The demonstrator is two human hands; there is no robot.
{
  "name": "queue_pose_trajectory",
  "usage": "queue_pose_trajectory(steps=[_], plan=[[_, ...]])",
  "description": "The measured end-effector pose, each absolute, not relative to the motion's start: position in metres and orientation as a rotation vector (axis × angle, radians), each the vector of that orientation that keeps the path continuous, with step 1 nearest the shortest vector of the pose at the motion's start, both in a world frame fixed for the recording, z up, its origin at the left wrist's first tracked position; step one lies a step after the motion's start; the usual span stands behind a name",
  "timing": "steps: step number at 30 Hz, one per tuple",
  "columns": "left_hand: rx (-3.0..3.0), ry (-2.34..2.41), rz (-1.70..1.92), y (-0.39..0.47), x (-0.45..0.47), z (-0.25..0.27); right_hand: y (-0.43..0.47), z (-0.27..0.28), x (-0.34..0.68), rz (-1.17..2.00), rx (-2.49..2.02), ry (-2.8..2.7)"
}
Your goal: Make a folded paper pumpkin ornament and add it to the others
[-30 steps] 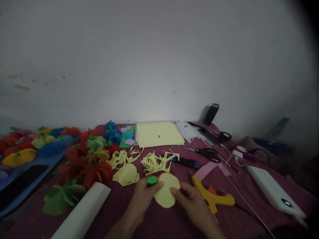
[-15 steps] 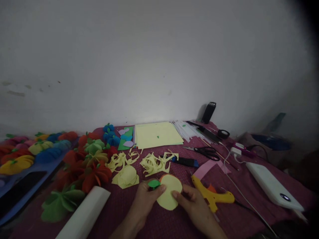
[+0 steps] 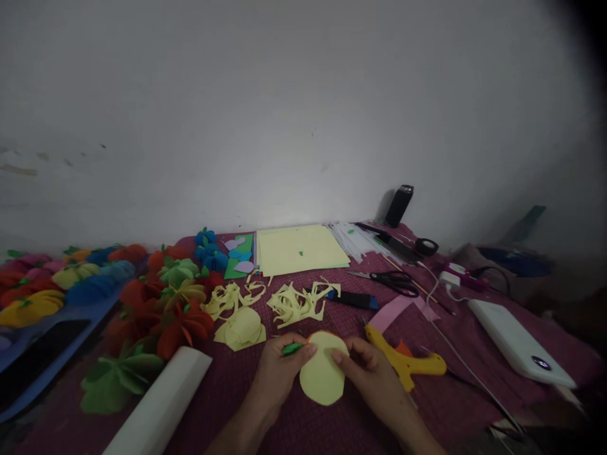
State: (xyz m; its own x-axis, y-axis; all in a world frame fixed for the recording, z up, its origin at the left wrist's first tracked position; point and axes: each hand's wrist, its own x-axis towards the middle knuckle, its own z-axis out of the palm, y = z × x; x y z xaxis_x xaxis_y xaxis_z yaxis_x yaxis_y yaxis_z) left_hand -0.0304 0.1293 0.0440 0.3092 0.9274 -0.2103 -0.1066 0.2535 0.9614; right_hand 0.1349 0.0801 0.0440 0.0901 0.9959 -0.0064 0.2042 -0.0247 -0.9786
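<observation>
A pale yellow paper circle is held between both hands at the front of the table, with a thin orange edge showing behind its top. My left hand pinches its left side, and a small green paper leaf sticks out between thumb and forefinger. On the right side, my right hand grips the circle with the thumb on its face. Just beyond lie a stack of yellow circles and curly yellow paper offcuts. Close to my right hand rests a yellow glue gun.
Several paper flowers crowd the left, beside a white roll. Behind are yellow sheets, scissors and a blue-black cutter. A white power bank and its cable lie on the right.
The circle stays in both hands and is turned slightly. The green leaf has tilted and now looks narrower. My right thumb has shifted up a little on the paper.
</observation>
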Motion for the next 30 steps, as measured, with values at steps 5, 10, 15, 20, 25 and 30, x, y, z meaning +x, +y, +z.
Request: queue_pose_trajectory(steps=[5, 10, 15, 20, 25, 30], plan=[[1.134, 0.975, 0.856, 0.129, -0.031, 0.047, 0.080, 0.044, 0.137, 1.085, -1.437, -1.367], [1.223, 1.002, 0.866, 0.130, -0.031, 0.047, 0.082, 0.048, 0.134, 1.084, -1.425, -1.403], [1.269, 0.985, 0.833, 0.129, -0.032, 0.048, 0.087, 0.054, 0.134, 1.011, -1.435, -1.435], [1.250, 0.984, 0.837, 0.129, -0.032, 0.049, 0.089, 0.052, 0.132, 1.061, -1.423, -1.448], [1.184, 0.974, 0.838, 0.130, -0.032, 0.051, 0.094, 0.054, 0.139, 1.000, -1.458, -1.403], [1.144, 0.931, 0.794, 0.131, -0.032, 0.051, 0.096, 0.057, 0.149, 0.944, -1.474, -1.355]])
